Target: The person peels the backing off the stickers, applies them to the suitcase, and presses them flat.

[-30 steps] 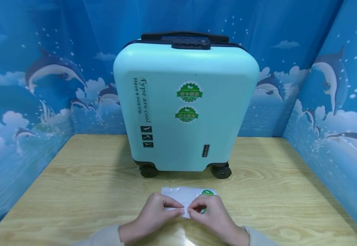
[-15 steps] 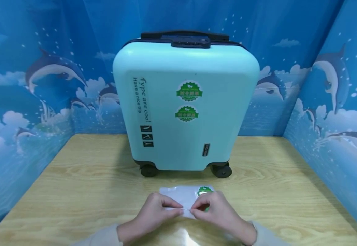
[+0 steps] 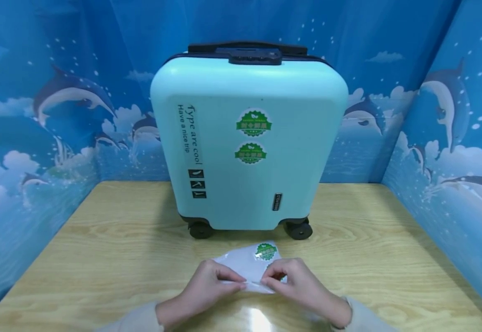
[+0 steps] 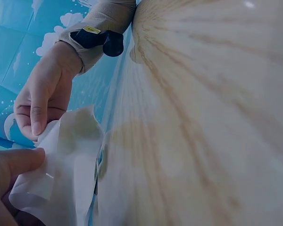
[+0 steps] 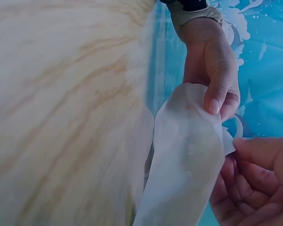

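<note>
A white sticker sheet (image 3: 241,261) with green round stickers (image 3: 265,251) is held up just over the table in front of the suitcase (image 3: 247,184). Between thumb and fingers, my left hand (image 3: 209,286) pinches its near edge. Close beside it, my right hand (image 3: 292,279) pinches the same edge, partly covering a second green sticker. From the right wrist view, a small corner of the sheet (image 5: 228,142) sits between the right thumb and fingers. The sheet's pale back (image 4: 61,174) bends and hangs in the left wrist view.
The upright mint suitcase stands on black wheels (image 3: 299,230) behind the hands. Two green stickers (image 3: 254,123) are on its front, one above the other. A wood-grain table (image 3: 100,249) lies below. Blue dolphin-print curtains (image 3: 67,115) enclose the back and sides.
The right hand has shifted slightly right, away from the left. The sheet has turned, its far right corner rising toward the suitcase and its sticker moving left. The left hand has barely moved.
</note>
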A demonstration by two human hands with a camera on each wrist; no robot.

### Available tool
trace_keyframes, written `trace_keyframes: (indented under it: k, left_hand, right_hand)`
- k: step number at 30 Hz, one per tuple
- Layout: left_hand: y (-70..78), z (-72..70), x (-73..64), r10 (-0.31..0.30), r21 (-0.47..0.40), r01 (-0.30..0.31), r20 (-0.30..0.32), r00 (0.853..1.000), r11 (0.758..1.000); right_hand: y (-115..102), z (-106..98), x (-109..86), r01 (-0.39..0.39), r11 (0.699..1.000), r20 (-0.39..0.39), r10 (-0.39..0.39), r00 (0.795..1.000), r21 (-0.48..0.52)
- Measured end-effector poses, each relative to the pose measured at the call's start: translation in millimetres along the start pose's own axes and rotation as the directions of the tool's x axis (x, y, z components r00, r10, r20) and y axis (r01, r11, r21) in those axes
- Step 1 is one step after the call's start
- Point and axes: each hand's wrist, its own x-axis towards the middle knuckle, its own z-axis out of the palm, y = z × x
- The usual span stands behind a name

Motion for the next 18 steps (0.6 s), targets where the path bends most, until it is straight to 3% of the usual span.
trace_keyframes:
  k: [11,18]
  left_hand:
    - [-2.9,-1.6,-2.0,-0.005,-0.080,0.008,0.048,0.999,0.997]
    - [-3.0,-4.2,-1.8,-0.005,-0.057,0.011,0.097,0.995,0.998]
  right_hand:
    - [-1.6,-2.2,-0.1,-0.130,0.989,0.051,0.127,0.991,0.074]
    - [-0.3,-1.2,-0.1,-0.162,0.981,0.058,0.156,0.986,0.107]
